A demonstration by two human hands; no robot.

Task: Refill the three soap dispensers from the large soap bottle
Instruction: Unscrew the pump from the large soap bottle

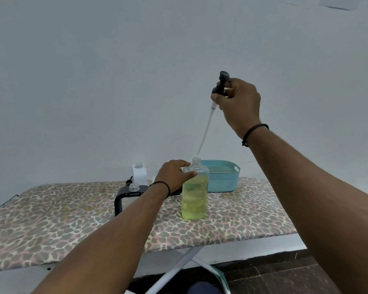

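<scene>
A clear dispenser bottle with yellow-green soap stands open-necked at the middle of the table. My left hand grips its shoulder. High above it my right hand holds a black pump head; its clear dip tube hangs down, the tip just above the bottle's neck. To the left, a black-framed dispenser stands with an open clear neck. Behind it is a white bottle against the wall. A small black pump lies beside it.
A light blue woven basket sits behind the bottle at the table's back edge. The table wears a leopard-print cover and stands on white crossed legs. Dark floor tiles show at the lower right. A plain wall rises behind.
</scene>
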